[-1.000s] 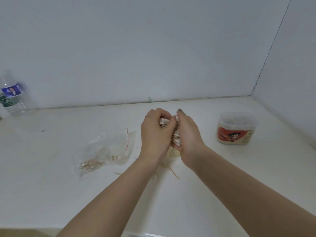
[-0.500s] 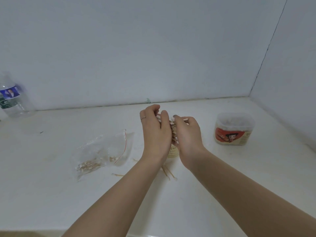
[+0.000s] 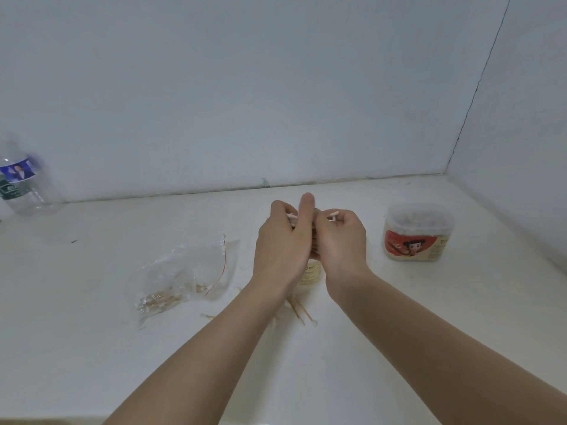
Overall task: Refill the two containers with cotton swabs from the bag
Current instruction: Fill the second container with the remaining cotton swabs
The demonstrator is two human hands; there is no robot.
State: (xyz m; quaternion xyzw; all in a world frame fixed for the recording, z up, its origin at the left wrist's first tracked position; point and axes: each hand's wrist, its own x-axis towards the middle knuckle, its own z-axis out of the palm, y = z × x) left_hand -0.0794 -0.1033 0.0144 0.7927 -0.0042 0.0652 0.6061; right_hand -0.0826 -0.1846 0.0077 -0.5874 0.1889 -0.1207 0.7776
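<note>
My left hand and my right hand are pressed together around a bundle of cotton swabs, whose white tips stick out above the fingers. Directly below the hands stands a small container with a pale label, mostly hidden by them. A second container with a red cartoon label stands to the right, filled with swabs. The clear plastic bag with a red zip line lies to the left and holds a few swabs. Loose swabs lie on the counter under my left wrist.
A white counter runs to a white back wall and a side wall on the right. A clear plastic water bottle with a blue label stands at the far left by the wall.
My right hand has rolled so its fingers curl to the right of the bundle, and my left thumb now points up. Both hands stay over the small container.
</note>
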